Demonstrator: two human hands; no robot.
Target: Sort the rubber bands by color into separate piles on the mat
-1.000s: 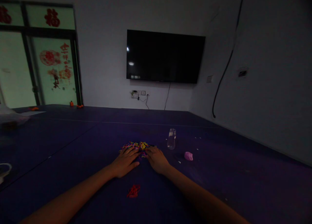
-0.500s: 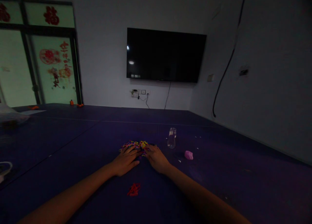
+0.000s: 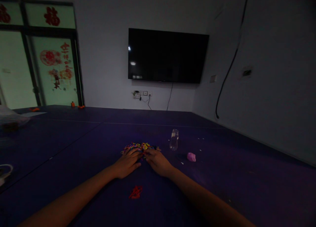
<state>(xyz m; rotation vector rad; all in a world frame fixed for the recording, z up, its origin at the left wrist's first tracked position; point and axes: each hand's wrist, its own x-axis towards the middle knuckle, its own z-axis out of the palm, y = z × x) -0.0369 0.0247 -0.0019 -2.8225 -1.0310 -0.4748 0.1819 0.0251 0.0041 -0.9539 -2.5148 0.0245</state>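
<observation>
While both hands reach to the middle of the frame, the pile of coloured bands (image 3: 141, 145) lies just beyond their fingertips, partly beneath them, on the purple table (image 3: 98, 148). Its longer spread runs left to right, with the left hand (image 3: 126, 163) over its left end and the right hand (image 3: 158, 162) at its right. The left hand's fingers are spread and its palm faces down; nothing appears clasped in it. The right hand's fingers bend inward, and a bit of red shows at their tips, but I cannot tell whether they pinch it. A separate bunch of red bands (image 3: 135, 192) lies at lower centre, below the gap between the hands and apart from both; the left hand's thumb is nearer to it. Right of centre, the clear bottle (image 3: 174, 142) stands near the right hand, farther off than the pile's edge.
</observation>
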